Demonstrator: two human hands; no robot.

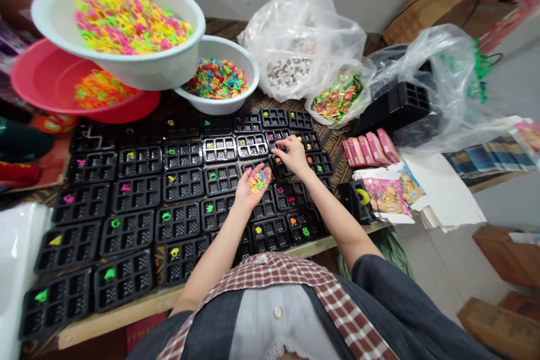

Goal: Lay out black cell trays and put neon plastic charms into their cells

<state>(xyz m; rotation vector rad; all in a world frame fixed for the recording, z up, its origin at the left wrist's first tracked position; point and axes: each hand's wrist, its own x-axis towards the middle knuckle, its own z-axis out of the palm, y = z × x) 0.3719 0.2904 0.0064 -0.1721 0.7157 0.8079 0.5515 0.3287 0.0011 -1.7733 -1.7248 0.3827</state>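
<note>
Palm up, my left hand cups a small pile of colourful plastic pieces, mostly yellow-orange with some pink and blue. To its right, my right hand reaches over the black compartment trays with thumb and forefinger drawn together. Whatever is between those fingertips is too small to make out. Rows of black plastic trays cover the table, many with one small bright piece in a corner compartment. Trays at the right, such as one near the table's front edge, hold two pieces, orange and green.
Behind the trays stand a large white basin, a red basin and a smaller white basin, all holding colourful pieces. Clear plastic bags sit at the back. Pink packets, printed cards and stacked black trays lie right.
</note>
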